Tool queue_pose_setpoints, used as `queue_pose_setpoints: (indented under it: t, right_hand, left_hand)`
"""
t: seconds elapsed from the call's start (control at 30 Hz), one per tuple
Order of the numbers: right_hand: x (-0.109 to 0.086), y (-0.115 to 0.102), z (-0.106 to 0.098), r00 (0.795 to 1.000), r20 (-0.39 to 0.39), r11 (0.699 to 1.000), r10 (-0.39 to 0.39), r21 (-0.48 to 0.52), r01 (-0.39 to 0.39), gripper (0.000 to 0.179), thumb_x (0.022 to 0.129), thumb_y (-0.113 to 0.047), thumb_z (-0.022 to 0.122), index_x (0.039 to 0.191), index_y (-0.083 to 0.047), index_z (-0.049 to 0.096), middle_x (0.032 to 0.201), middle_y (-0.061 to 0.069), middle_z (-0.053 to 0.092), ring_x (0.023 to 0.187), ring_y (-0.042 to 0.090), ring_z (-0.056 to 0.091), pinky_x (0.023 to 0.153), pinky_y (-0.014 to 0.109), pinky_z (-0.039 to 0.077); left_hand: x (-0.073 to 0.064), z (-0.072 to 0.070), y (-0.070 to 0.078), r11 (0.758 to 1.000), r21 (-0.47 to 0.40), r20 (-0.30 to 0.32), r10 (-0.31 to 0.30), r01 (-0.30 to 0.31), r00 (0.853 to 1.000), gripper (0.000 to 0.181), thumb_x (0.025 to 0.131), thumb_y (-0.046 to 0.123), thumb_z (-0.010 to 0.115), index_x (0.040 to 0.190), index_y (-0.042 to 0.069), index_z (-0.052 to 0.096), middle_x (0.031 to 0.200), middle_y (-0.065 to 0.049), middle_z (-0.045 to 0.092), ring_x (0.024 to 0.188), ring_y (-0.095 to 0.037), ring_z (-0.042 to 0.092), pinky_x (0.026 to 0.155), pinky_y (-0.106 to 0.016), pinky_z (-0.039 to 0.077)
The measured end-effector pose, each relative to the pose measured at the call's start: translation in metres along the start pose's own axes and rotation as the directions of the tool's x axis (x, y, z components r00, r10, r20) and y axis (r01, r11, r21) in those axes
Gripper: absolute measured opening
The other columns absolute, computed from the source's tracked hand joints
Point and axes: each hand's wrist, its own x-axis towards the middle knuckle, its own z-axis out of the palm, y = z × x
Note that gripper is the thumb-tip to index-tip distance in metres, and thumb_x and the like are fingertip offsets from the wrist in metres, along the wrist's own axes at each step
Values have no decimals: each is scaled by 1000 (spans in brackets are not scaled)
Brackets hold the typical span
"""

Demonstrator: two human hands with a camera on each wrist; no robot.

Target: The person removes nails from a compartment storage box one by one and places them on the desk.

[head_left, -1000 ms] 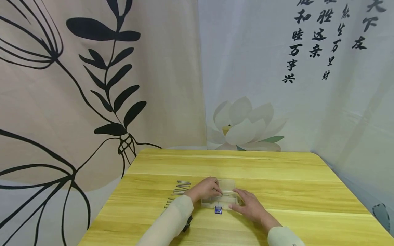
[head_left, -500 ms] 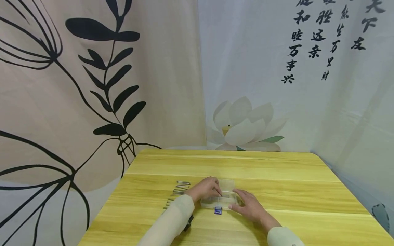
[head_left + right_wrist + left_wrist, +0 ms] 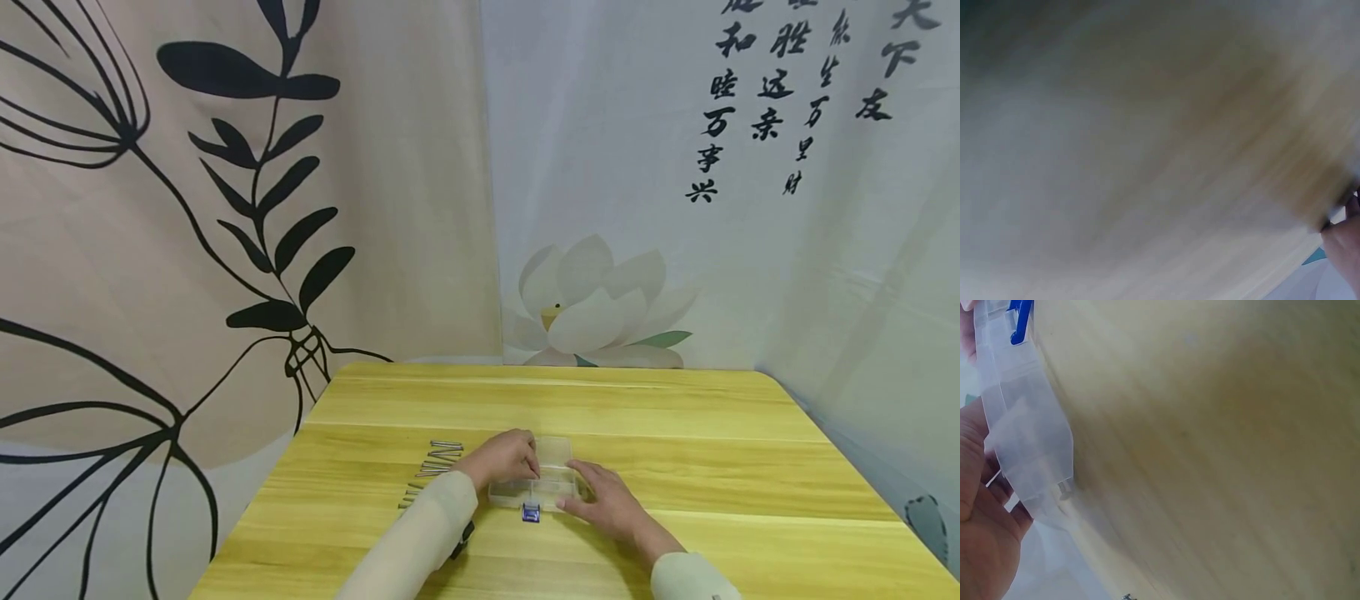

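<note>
A clear plastic compartment box (image 3: 510,494) with a blue latch (image 3: 531,512) lies on the table, its lid (image 3: 555,452) raised behind it. My left hand (image 3: 504,460) reaches over the box's left part, fingertips pointing down into it; whether they hold anything is hidden. In the left wrist view, the fingers of my left hand (image 3: 985,544) show behind the box wall (image 3: 1029,425), and a small metal piece (image 3: 1064,489) sits at the box's lower end. My right hand (image 3: 611,504) holds the box's right end, thumb at the front and fingers at the back.
Several metal screws (image 3: 442,454) lie in loose rows left of the box, partly behind my left forearm. A dark band (image 3: 463,540) is at the left wrist. The wooden table (image 3: 712,442) meets a printed curtain (image 3: 420,250) at the back.
The screw seen at my left fingertips over the box in the earlier frames no longer shows. My left hand shifts only slightly; my right hand keeps its place on the box.
</note>
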Motion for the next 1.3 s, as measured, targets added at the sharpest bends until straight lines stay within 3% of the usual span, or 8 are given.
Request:
queue_pose_setpoints:
  t: [0.6,0.77,0.97,1.13,1.3]
  right_hand:
    - [1,3,0,999,24,1000,-21,2,21,71,90,-45,72,146,-10,48,148,20,44,136,49,34,104,67,28]
    - [1,2,2,999,31,1000,-26,8,25,71,89,-45,72,146,-11,49,148,20,44,135,49,34,104,67,28]
    - [1,0,2,999,24,1000,-22,-7,22,71,88,-46,73,145,-12,50,147,21,44,135,49,36,104,66,30]
    - [1,0,0,1000,10,1000,-12,-7,12,72,87,-47,74,145,-12,50,148,20,44,135,49,35,104,66,29]
    - [2,2,0,1000,0,1000,-14,-6,14,72,87,-49,73,146,-12,50,148,19,44,135,48,35,105,66,29]
  left_hand:
    - [0,-2,0,988,104,38,106,-110,994,7,91,20,75,87,18,81,94,10,57,84,-1,49,79,-15,42]
    - [-5,-3,1,988,116,59,100,-106,993,7,92,21,74,90,18,80,95,11,58,84,0,51,78,-15,44]
    - [-9,-9,0,993,59,53,99,-102,994,6,91,16,73,92,16,80,95,10,62,82,0,55,77,-14,46]
    - [-10,-16,-4,995,-39,6,95,-95,995,9,89,10,69,89,14,77,91,8,64,79,-1,55,72,-14,46]
    - [-12,-21,-9,991,-127,-39,35,-40,999,12,92,9,66,86,14,75,81,12,62,69,-2,52,66,-17,46]
